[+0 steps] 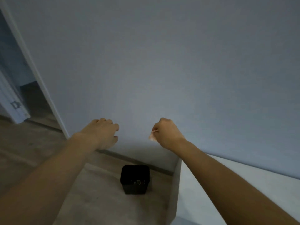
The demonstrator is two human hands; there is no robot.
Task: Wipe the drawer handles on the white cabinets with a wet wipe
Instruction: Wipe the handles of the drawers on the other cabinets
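Through the head camera, the right hand (168, 134) is pinching a small crumpled wipe (152, 137) between thumb and curled fingers. It is holding the wipe out in front of the wall (162, 62), roughly over the black bin (134, 179) sitting on the floor (97, 200), probably ready to drop it in. The left hand (103, 132) is hovering alongside, fingers loosely curled and gripping nothing. Part of the white cabinet (227, 189) is showing at the right, but no drawer handles are appearing in view.
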